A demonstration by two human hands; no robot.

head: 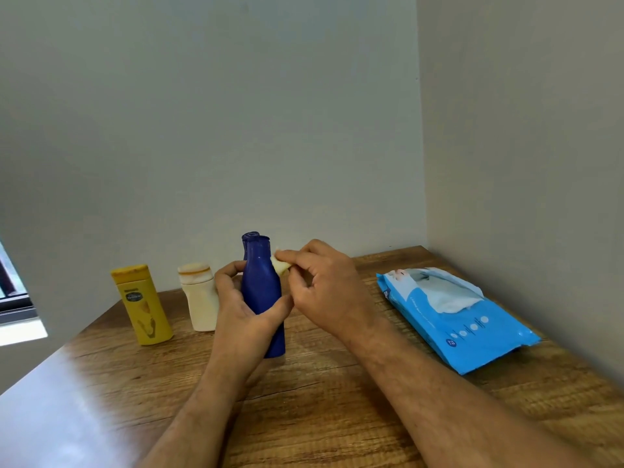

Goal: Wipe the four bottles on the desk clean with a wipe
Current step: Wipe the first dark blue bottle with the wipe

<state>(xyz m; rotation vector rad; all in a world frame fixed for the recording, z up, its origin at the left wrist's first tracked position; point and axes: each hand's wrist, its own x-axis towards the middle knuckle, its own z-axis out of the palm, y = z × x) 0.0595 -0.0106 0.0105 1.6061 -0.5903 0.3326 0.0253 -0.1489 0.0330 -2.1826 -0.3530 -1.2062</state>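
Nearest the viewer, the left hand [243,305] wraps its fingers and thumb round the waist of the dark blue bottle [262,292], holding it upright at the middle of the wooden desk [320,417]; its base seems to sit on or just above the wood, though the wrist hides that spot. Just right of this bottle, the right hand [324,285] pinches a small folded wipe [281,265] between thumb and fingertips and presses it against the bottle's shoulder. So the wiping of this bottle is in hand, at its upper part. Directly behind it a second blue bottle [249,238] shows only its top. Left of the blue bottle stand the cream bottle [200,300] and, further left, the yellow bottle [141,304], both apart from the hands. Well to its right lies the blue wipe pack [452,319], flap open. The next move likely calls for turning the bottle in the left grip so the wipe reaches its other faces.
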